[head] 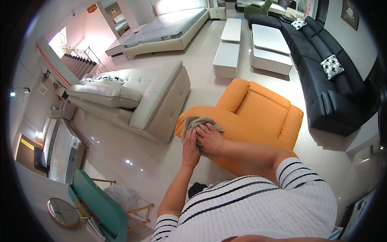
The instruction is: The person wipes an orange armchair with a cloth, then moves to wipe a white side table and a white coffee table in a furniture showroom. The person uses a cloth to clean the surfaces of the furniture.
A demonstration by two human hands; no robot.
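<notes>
A greyish-brown cloth (198,121) lies bunched on the left end of an orange armchair's backrest (235,124). My left hand (190,148) holds the near left part of this cloth, fingers close together. Right beside it, my right hand (210,139) presses on the folds with its fingers bent over them. Both hands touch or nearly touch each other. Beyond the backrest, the chair's seat (263,106) and padded armrests face away from me. Part of the cloth is hidden under my hands.
To the left stands a light grey leather sofa (163,103) with cushions. Two white low tables (226,54) (270,39) and a black leather sofa (317,75) are beyond the chair. A green dressing table (102,202) with gold legs and a round mirror (63,211) stands at lower left.
</notes>
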